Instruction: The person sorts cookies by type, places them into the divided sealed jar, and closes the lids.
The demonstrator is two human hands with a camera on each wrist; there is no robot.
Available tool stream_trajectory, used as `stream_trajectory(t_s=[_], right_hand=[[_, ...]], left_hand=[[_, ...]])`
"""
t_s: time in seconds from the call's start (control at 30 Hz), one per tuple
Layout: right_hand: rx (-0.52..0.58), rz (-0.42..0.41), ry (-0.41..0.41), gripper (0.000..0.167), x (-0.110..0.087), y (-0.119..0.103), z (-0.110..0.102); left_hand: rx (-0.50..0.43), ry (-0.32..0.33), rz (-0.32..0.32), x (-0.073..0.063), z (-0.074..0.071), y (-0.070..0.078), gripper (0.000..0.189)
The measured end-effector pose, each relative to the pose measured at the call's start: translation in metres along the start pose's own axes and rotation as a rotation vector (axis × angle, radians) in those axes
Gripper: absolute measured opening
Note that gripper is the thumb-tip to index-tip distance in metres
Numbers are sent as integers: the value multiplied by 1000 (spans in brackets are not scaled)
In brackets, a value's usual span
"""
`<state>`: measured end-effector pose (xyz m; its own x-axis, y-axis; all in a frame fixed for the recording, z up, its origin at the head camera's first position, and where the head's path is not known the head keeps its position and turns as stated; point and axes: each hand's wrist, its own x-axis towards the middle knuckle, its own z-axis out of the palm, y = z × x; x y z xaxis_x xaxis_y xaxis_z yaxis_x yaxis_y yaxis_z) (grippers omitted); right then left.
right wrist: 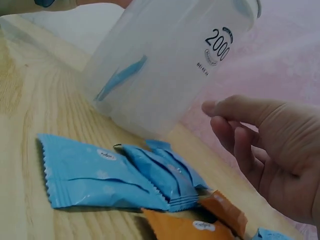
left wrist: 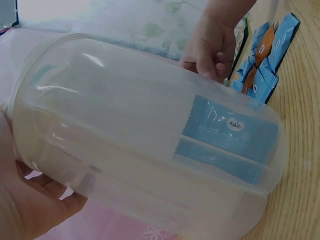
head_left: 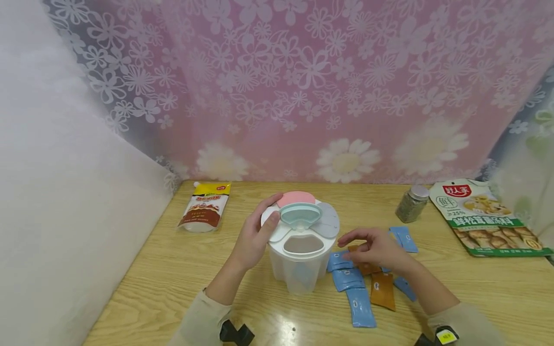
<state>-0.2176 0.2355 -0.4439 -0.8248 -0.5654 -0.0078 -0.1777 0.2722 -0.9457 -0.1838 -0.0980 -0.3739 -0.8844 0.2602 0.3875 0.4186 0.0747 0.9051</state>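
Observation:
My left hand grips the white lid of a clear storage canister, thumb on top and fingers round the far side. The lid has pink, grey and teal flaps. The teal flap is flipped up, baring the front opening. Through the wall shows a blue packet at the bottom of one compartment. Just right of the canister, my right hand hovers over loose blue packets and orange packets. Its fingers are loosely bent, with nothing between them.
A pouch with a yellow top lies at the back left of the wooden table. At the back right stand a small lidded jar and a large green-and-white food bag. A flowered curtain hangs behind.

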Motion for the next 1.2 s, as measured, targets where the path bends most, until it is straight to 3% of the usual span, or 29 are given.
stream_trajectory(t_s=[0.37, 0.6, 0.93, 1.2], right_hand=[[-56, 79, -9, 43, 5, 12, 8], [-232, 74, -18, 46, 7, 9, 15], [-271, 74, 21, 52, 9, 8, 17], [-291, 74, 28, 36, 6, 7, 17]], left_hand=[[-17, 2, -9, -3, 0, 1, 46], [-4, 5, -14, -3, 0, 0, 46], [-5, 5, 2, -1, 0, 1, 46], [-24, -1, 8, 0, 2, 0, 45]])
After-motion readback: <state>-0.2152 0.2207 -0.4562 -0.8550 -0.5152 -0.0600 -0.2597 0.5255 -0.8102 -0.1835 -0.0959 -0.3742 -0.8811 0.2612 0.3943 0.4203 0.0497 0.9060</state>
